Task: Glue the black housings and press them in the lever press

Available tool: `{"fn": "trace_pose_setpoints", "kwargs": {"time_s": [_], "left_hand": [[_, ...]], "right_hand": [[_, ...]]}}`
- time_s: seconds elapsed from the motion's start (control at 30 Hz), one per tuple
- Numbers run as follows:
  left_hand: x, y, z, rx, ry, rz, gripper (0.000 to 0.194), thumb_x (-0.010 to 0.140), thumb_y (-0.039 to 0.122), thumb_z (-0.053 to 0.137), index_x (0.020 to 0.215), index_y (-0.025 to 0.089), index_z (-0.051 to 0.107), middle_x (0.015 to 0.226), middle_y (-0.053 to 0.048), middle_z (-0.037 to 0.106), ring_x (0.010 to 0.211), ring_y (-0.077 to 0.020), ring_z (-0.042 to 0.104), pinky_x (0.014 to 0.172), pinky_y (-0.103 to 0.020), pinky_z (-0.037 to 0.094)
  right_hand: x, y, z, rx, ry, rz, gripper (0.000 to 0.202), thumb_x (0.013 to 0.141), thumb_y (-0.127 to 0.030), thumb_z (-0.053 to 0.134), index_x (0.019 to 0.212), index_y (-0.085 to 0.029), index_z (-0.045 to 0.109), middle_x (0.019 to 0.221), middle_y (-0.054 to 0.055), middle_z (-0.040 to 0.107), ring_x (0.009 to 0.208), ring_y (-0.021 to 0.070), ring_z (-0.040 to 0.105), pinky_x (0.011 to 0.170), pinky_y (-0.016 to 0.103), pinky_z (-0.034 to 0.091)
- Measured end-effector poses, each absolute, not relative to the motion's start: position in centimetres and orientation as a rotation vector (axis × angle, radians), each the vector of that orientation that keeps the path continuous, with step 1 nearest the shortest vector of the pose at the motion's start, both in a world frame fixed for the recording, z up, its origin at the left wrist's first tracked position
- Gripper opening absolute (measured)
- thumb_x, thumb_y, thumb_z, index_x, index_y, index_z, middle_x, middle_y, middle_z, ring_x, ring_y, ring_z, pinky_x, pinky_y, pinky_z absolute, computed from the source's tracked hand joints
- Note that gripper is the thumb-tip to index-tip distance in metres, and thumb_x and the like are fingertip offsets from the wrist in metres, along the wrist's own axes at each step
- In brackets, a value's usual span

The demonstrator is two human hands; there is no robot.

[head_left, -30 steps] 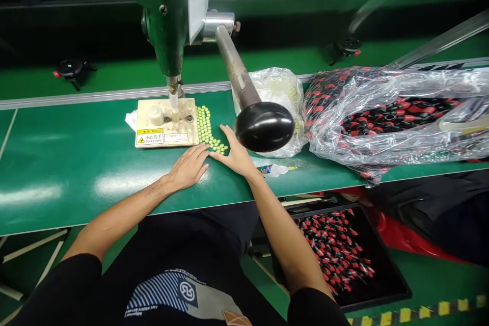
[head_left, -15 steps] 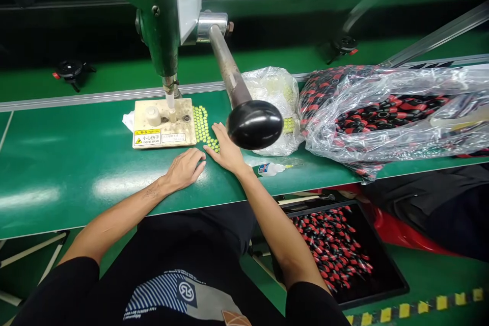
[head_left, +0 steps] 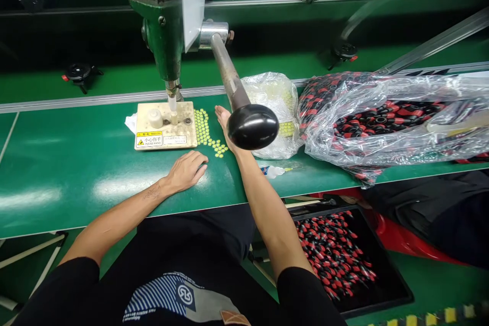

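Observation:
Small yellow-green pieces (head_left: 202,127) lie in a flat patch on the green table (head_left: 95,168), just right of the press's cream base (head_left: 147,109). My left hand (head_left: 186,170) rests on the table in front of that base, fingers loosely bent and apart, holding nothing visible. To the right of the pieces, my right hand (head_left: 228,130) stands on its edge with its fingers stretched out. The press lever's black knob (head_left: 252,126) covers part of it. No object shows in the right hand.
A clear plastic bag (head_left: 267,91) of yellow-green pieces lies behind the knob. Beside it is a large bag (head_left: 385,137) of red-black parts. A small bottle (head_left: 272,171) lies near the front edge. A black tray (head_left: 385,285) of red-black parts sits below the table.
My right hand has moved up and right, off the loose pieces, and turned onto its edge. More pieces now show between the hands. The whole view has shifted slightly.

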State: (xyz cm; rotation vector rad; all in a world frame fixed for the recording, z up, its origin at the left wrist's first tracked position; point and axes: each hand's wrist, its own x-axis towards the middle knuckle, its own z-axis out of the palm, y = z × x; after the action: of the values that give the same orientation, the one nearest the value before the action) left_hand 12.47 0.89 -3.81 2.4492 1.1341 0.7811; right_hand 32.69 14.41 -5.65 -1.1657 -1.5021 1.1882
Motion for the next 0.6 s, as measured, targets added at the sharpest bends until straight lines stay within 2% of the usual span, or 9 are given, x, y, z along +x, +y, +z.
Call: {"fn": "trace_pose_setpoints", "kwargs": {"time_s": [0.13, 0.27, 0.37, 0.47, 0.53, 0.6], "left_hand": [[12.5, 0.9, -3.9, 2.450, 1.138, 0.785, 0.018, 0.110, 0.026, 0.047, 0.113, 0.019, 0.064, 0.104, -0.009, 0.073, 0.097, -0.0242, 0.068, 0.090, -0.040, 0.057], [12.5, 0.9, -4.0, 2.467, 1.134, 0.784, 0.018, 0.110, 0.026, 0.047, 0.115, 0.019, 0.063, 0.105, -0.009, 0.074, 0.097, -0.0244, 0.069, 0.089, -0.040, 0.057], [12.5, 0.9, -4.0, 2.461, 1.140, 0.780, 0.018, 0.110, 0.026, 0.047, 0.115, 0.019, 0.063, 0.106, -0.009, 0.074, 0.097, -0.0244, 0.069, 0.088, -0.040, 0.058], [12.5, 0.9, -3.9, 2.468, 1.140, 0.780, 0.018, 0.110, 0.026, 0.047, 0.116, 0.019, 0.063, 0.106, -0.009, 0.074, 0.095, -0.0240, 0.070, 0.088, -0.040, 0.058], [12.5, 0.9, -4.0, 2.469, 1.145, 0.773, 0.018, 0.110, 0.026, 0.047, 0.116, 0.019, 0.063, 0.107, -0.009, 0.075, 0.095, -0.0241, 0.070, 0.089, -0.040, 0.058], [12.6, 0.8, -4.0, 2.464, 1.151, 0.768, 0.019, 0.110, 0.026, 0.047, 0.116, 0.020, 0.063, 0.107, -0.009, 0.075, 0.096, -0.0242, 0.070, 0.089, -0.041, 0.058]], "right_hand": [[31.5, 16.7, -6.1, -1.134, -1.478, 1.237, 0.110, 0.092, -0.096, 0.013, 0.166, -0.019, 0.037, 0.174, 0.017, 0.040, 0.160, 0.0275, 0.044, 0.131, 0.052, 0.041], [31.3, 16.3, -6.5, -1.156, -1.507, 1.221, 0.109, 0.091, -0.096, 0.011, 0.166, -0.021, 0.040, 0.172, 0.016, 0.043, 0.158, 0.0295, 0.047, 0.129, 0.055, 0.044], [31.4, 15.2, -6.6, -1.223, -1.530, 1.123, 0.100, 0.094, -0.094, 0.026, 0.163, -0.026, 0.045, 0.171, 0.011, 0.046, 0.161, 0.0297, 0.042, 0.135, 0.055, 0.033], [31.3, 14.2, -6.8, -1.308, -1.616, 0.910, 0.096, 0.094, -0.093, 0.031, 0.157, -0.024, 0.054, 0.161, 0.013, 0.058, 0.164, 0.0324, 0.036, 0.140, 0.058, 0.019], [31.3, 13.7, -7.0, -1.329, -1.668, 0.810, 0.097, 0.095, -0.092, 0.027, 0.153, -0.021, 0.057, 0.151, 0.016, 0.066, 0.162, 0.0345, 0.038, 0.139, 0.061, 0.020], [31.2, 13.4, -7.2, -1.321, -1.682, 0.797, 0.095, 0.097, -0.090, 0.025, 0.153, -0.021, 0.057, 0.145, 0.016, 0.069, 0.160, 0.0346, 0.042, 0.136, 0.062, 0.025]]}}
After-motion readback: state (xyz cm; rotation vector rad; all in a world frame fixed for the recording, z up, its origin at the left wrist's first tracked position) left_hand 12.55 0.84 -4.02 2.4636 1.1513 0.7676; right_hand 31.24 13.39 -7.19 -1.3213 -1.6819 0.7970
